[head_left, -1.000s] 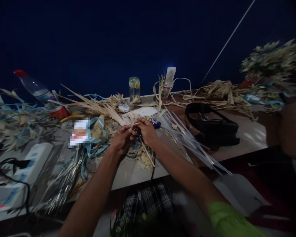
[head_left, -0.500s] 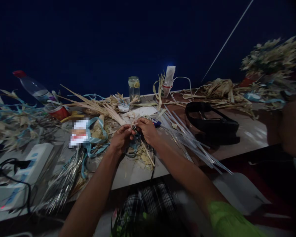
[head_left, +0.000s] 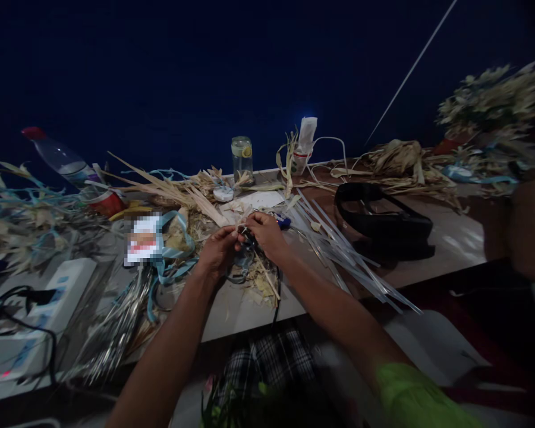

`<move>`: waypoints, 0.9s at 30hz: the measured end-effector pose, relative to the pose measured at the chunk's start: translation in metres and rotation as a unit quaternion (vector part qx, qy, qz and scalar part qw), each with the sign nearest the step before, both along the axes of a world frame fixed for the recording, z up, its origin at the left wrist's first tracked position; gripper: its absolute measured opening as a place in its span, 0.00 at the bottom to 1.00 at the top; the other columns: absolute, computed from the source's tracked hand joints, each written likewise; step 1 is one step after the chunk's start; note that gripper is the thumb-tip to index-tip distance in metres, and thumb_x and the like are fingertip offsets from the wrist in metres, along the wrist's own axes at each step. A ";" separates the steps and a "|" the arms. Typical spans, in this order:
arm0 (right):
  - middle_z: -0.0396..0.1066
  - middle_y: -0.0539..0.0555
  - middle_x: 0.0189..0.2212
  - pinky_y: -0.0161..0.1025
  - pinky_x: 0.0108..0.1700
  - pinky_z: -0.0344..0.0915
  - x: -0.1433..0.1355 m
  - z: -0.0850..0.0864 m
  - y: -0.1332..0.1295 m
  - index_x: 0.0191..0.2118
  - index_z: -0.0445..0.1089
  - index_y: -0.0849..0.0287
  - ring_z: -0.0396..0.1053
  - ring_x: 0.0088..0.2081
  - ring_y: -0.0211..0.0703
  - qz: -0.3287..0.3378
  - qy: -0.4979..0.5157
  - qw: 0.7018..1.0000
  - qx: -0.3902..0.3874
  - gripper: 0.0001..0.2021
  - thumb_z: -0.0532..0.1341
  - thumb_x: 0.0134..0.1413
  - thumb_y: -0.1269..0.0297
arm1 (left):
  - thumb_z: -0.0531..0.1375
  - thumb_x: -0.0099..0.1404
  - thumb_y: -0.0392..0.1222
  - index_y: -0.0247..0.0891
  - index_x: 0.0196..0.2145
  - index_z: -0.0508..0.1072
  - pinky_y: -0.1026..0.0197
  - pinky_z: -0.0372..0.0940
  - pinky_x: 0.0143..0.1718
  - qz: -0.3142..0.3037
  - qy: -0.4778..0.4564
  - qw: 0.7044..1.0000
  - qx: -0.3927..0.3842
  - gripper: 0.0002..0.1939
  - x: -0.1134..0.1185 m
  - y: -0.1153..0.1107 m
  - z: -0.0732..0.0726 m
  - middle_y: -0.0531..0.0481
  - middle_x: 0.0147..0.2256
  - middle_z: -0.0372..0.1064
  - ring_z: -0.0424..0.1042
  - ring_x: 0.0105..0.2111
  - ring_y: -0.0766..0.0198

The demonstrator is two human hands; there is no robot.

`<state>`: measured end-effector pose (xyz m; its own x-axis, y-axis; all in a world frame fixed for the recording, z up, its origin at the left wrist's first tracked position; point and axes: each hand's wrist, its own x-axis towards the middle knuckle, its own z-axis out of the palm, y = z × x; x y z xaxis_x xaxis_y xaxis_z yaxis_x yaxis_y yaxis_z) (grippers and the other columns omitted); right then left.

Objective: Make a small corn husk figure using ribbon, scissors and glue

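My left hand (head_left: 219, 248) and my right hand (head_left: 266, 236) meet over the middle of the table, fingertips pinched close together. Between them is a small pale piece, perhaps dried husk, too small to make out well. A thin tan stick (head_left: 267, 274) slants down from below my right hand over a heap of husk scraps (head_left: 262, 289). Just behind my fingers lie pale dried leaves (head_left: 209, 207) and a white sheet (head_left: 259, 202). A blue object (head_left: 283, 222) rests beside my right hand.
Clear plastic rods (head_left: 343, 249) and a black strapped headset (head_left: 383, 223) lie on the right. A jar (head_left: 242, 160) stands behind. Light-blue ribbon (head_left: 178, 255), metal wires (head_left: 116, 333) and a power strip (head_left: 65, 297) are on the left. Part of another person shows at the right edge.
My hands stay almost in place, with slight finger movement; the dark shiny bit between them shows less now. The other person's arm at the right edge has shifted slightly.
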<state>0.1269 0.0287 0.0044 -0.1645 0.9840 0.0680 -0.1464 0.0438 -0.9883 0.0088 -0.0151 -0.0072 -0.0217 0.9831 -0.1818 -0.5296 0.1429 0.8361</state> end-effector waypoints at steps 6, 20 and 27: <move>0.59 0.45 0.14 0.31 0.22 0.50 -0.001 -0.004 0.003 0.18 0.63 0.60 0.53 0.18 0.29 0.027 0.047 0.998 -0.029 0.11 0.61 0.40 0.59 | 0.67 0.45 0.36 0.33 0.29 0.71 0.70 0.56 0.21 0.003 0.018 1.000 0.020 0.12 -0.001 0.002 -0.004 0.52 0.21 0.69 0.63 0.18 0.74; 0.57 0.44 0.13 0.32 0.21 0.47 0.013 0.012 0.011 0.19 0.64 0.60 0.51 0.17 0.29 -0.023 0.129 0.990 -0.051 0.09 0.62 0.36 0.61 | 0.67 0.45 0.38 0.34 0.28 0.72 0.69 0.58 0.22 0.004 0.078 0.997 0.029 0.12 -0.003 0.001 -0.004 0.52 0.21 0.69 0.63 0.18 0.73; 0.60 0.45 0.18 0.31 0.20 0.47 0.026 0.016 0.017 0.22 0.64 0.60 0.53 0.18 0.28 -0.082 0.143 0.986 -0.037 0.09 0.61 0.39 0.60 | 0.67 0.45 0.39 0.34 0.28 0.71 0.70 0.57 0.22 0.017 0.073 0.997 0.031 0.12 -0.005 0.001 -0.004 0.54 0.22 0.68 0.62 0.19 0.74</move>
<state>0.1526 0.0460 0.0208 0.0133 0.9998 0.0164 -0.4172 0.0204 -0.9086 0.0036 -0.0142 -0.0117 -0.0774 0.9906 -0.1130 -0.4045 0.0724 0.9117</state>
